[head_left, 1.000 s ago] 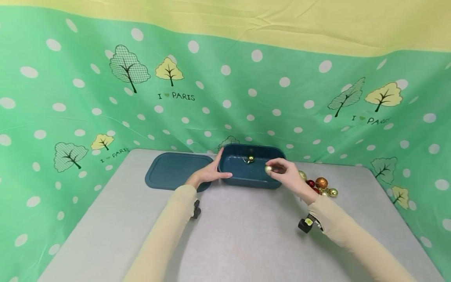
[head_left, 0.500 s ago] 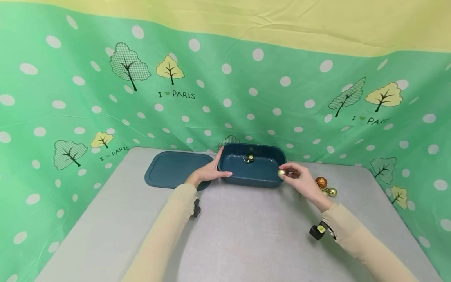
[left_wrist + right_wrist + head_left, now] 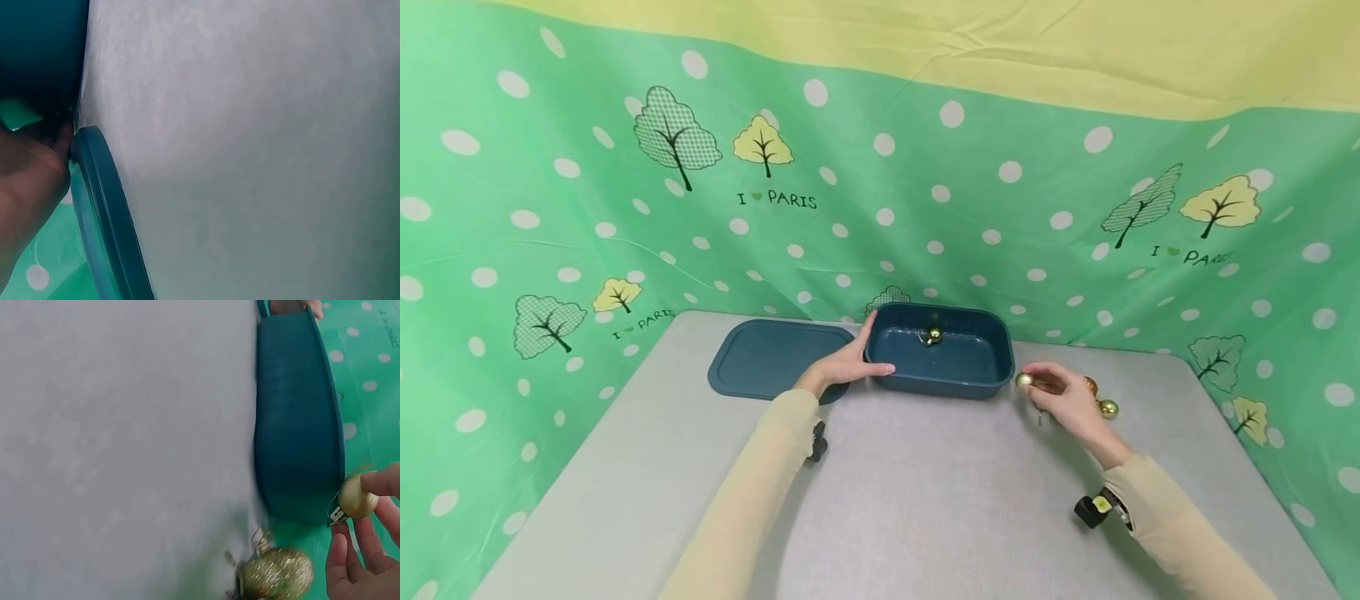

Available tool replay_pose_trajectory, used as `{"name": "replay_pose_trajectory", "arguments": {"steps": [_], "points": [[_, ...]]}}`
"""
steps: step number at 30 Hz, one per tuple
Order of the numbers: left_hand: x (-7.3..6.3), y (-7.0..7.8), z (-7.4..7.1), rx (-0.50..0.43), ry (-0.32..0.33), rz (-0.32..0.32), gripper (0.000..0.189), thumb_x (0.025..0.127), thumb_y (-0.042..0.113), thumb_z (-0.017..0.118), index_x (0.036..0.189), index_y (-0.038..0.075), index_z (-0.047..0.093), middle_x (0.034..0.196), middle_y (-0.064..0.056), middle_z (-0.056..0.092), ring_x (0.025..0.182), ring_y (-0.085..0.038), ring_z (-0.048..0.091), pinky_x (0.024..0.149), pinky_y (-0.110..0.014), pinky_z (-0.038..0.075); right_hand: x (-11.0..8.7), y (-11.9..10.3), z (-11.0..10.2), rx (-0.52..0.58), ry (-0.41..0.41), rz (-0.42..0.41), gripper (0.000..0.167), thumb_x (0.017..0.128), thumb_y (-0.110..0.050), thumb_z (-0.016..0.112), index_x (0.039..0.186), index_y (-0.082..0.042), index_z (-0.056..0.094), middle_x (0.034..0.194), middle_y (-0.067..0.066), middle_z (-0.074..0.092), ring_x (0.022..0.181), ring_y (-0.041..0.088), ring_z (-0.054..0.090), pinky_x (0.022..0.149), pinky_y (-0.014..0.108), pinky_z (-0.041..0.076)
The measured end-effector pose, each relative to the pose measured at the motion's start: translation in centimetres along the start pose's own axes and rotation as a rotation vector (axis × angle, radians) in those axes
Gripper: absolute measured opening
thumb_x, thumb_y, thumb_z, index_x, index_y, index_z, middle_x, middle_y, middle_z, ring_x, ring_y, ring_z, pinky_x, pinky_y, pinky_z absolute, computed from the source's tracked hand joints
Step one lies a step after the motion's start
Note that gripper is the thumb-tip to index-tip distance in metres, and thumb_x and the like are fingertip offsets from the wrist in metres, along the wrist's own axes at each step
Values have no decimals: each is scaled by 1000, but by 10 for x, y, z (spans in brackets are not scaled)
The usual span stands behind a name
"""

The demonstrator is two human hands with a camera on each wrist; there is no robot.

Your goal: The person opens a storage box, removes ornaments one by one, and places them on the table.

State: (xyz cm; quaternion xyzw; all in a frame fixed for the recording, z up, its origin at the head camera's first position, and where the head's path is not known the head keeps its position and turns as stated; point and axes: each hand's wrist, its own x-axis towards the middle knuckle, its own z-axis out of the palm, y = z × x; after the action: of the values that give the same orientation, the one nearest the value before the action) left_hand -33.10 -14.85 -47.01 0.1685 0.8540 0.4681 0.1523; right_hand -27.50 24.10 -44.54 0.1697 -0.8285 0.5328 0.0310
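Note:
A dark blue open box [image 3: 951, 386] stands at the back of the table, with one small shiny gold bauble [image 3: 934, 334] inside. My left hand [image 3: 844, 364] touches the box's left end, fingers and thumb spread along it. Just off the box's right end, my right hand [image 3: 1066, 402] pinches a matte gold bauble [image 3: 357, 497] with a silver cap. Close by on the table are a glittery gold bauble [image 3: 277, 573], an orange bauble [image 3: 1091, 385] and a shiny gold bauble [image 3: 1108, 408]. My right hand hides part of this group in the head view.
A flat blue lid [image 3: 778, 358] lies left of the box, partly behind my left hand. Behind the grey table [image 3: 910, 492] hangs a green dotted curtain [image 3: 880, 250].
My right hand has moved right and toward the loose baubles, from over the box to beyond its right end, still pinching the matte gold bauble. The left hand has stayed put.

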Motion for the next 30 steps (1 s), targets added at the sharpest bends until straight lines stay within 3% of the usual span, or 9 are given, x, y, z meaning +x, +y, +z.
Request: {"name": "replay_pose_trajectory", "arguments": {"steps": [11,16,19,23,30], "points": [[-1,-2,-1,-6,-6,1,112,88,43,70,152,28,-21,159,-2,-18,145,-31,1,112,-52,18,-8,23,-10,-85,68,-47,25,86,3,67,109,13,63,104,24,64,88,-2,57,72,11,46],[-1,-3,0,6,-6,-2,111,89,43,69,152,29,-21,159,-2,-18,145,-31,2,112,-52,19,-8,26,-11,-111,88,-63,23,83,4,67,105,10,66,100,18,66,88,6,59,71,11,45],[-1,-1,0,8,-3,-3,110,89,41,68,152,29,-21,159,-2,-17,145,-31,3,112,-52,18,-7,25,-10,-197,76,-34,24,84,2,68,108,8,67,102,20,66,90,18,61,71,12,46],[-1,1,0,-4,4,-3,110,90,38,69,152,29,-20,159,-2,-16,145,-31,3,112,-52,18,-3,25,-8,-301,49,-45,26,84,4,70,110,7,67,102,21,66,91,31,62,73,21,50],[-1,0,-1,-10,-10,3,110,90,40,69,152,29,-21,159,-2,-18,145,-31,0,112,-52,17,1,24,-4,-402,27,-108,27,80,6,73,106,5,68,98,18,65,87,32,62,74,45,52]]}}
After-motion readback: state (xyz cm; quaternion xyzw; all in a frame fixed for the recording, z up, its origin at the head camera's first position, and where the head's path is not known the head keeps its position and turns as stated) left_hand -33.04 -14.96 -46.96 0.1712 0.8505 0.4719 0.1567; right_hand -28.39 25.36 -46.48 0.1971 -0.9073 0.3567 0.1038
